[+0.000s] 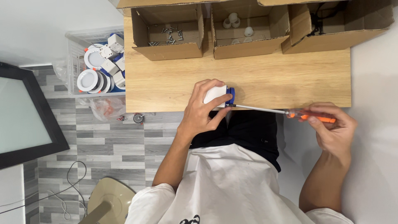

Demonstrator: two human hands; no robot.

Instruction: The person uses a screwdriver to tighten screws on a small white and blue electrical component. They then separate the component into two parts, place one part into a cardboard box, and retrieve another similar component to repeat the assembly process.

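My left hand (pixel 201 108) grips a small white box-shaped part with a blue end (pixel 219 95) at the front edge of the wooden table (pixel 265 79). My right hand (pixel 333 126) holds a screwdriver (pixel 282 111) by its orange handle, off the table's right front corner. Its long metal shaft runs left and the tip meets the blue end of the white part.
Three open cardboard boxes stand along the table's back: one with screws (pixel 168 35), one with white round parts (pixel 244 27), one with black cables (pixel 331 23). A clear bin (pixel 99 62) of white round lamps and white-blue parts sits left of the table. A dark-framed panel (pixel 25 112) lies on the floor.
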